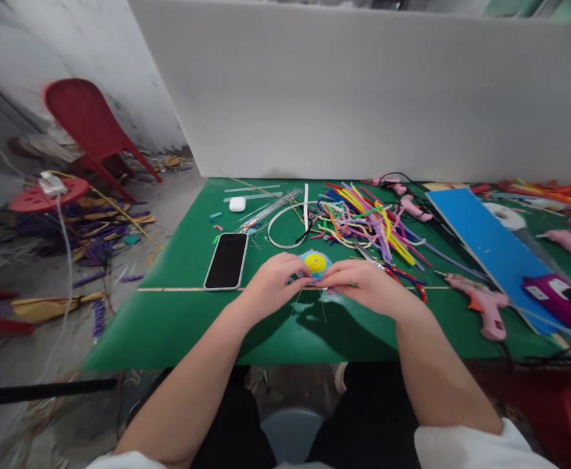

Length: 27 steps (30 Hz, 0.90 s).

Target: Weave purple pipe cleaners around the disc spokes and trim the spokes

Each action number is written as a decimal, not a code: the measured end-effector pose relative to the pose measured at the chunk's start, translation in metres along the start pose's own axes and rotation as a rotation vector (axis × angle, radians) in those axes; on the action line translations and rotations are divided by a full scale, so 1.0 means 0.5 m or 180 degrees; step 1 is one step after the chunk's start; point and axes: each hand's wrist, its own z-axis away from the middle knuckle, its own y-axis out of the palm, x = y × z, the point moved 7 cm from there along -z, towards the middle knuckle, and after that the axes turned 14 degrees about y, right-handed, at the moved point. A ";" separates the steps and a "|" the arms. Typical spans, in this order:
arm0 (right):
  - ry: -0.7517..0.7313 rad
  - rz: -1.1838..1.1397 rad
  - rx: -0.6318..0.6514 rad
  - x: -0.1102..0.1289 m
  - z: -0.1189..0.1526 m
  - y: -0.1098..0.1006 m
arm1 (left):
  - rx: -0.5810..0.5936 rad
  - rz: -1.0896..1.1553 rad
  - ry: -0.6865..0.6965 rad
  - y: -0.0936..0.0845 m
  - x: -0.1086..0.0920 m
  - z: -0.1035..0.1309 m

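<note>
Holding a small coiled disc [315, 264], yellow at the centre and blue at the rim, between both hands just above the near middle of the green table [168, 326]. Left hand [272, 281] closing narrowly on the disc's left edge with the fingertips; right hand [364, 283] pinching its right edge likewise, fingers curled in tight. Looking light and soft, probably wound from fuzzy craft stems, so likely bending or uncoiling under a hard squeeze; best taken by the rim with gentle fingertip pressure on opposite sides, keeping the coil flat. Thin strands trailing below the disc toward the near edge, too fine to tell what they are.

Lying just left of the hands, a dark phone [227, 260], face up. Sitting farther off on the left, a small white earbud case [237, 204]. Spreading across the far middle, a loose heap of coloured craft stems [364, 221], close enough to snag on any reach forward. Resting near right, a pink glue gun [483, 305], with its cord trailing; beyond it a blue board [491, 247] lying slantwise. Standing off the table at far left, a red chair [87, 124] among scattered scraps on the floor.
</note>
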 end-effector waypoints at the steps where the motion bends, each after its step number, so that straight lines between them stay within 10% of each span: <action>1: -0.0019 0.0064 0.0025 0.008 0.006 0.003 | 0.0067 0.0050 0.0027 -0.002 -0.007 0.001; 11: 0.0033 -0.0004 0.0099 0.048 0.075 0.039 | 0.0852 0.0237 0.0346 -0.006 -0.081 0.007; 27: 0.0268 -0.0373 -0.0383 0.039 0.064 0.035 | 0.0732 -0.0303 0.0334 -0.022 -0.047 0.019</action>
